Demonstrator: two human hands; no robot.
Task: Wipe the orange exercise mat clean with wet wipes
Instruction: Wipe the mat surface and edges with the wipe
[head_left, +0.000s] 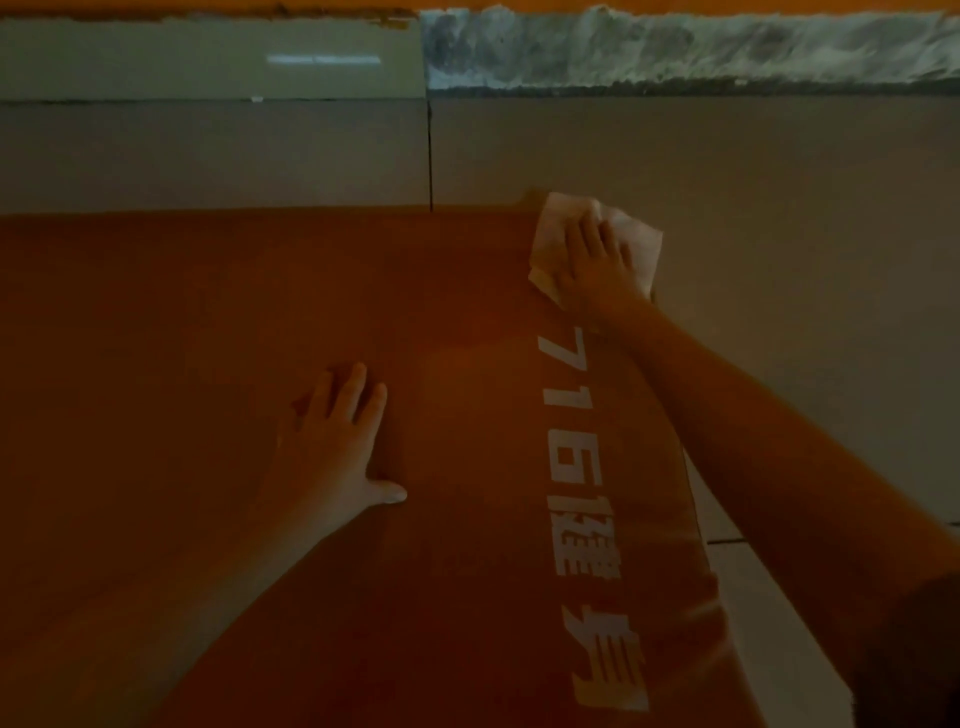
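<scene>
Presses a wet wipe (636, 236) flat under the right hand (592, 260), palm down, fingers straight and spread, not curled round it. Works the far right corner of the orange exercise mat (182, 338), with part of the wipe hanging past the edge onto the floor tiles (779, 208). Braces the mat with the left hand (332, 447), also flat, fingers straight, thumb out, holding nothing; mid-mat, nearer the body, well apart from the wipe. Fills left and centre of view with mat, flat on the floor, cut off at left and bottom; right edge marked by white printed lettering (582, 467) running near to far. Looks like a corner pass. Leaves all remaining mat to the left of and nearer than the wiping hand, so probably calls for a pull back along the lettering or a sweep leftward. Cannot confirm long axis; likely left-right. Too dim to tell wiped from unwiped.
</scene>
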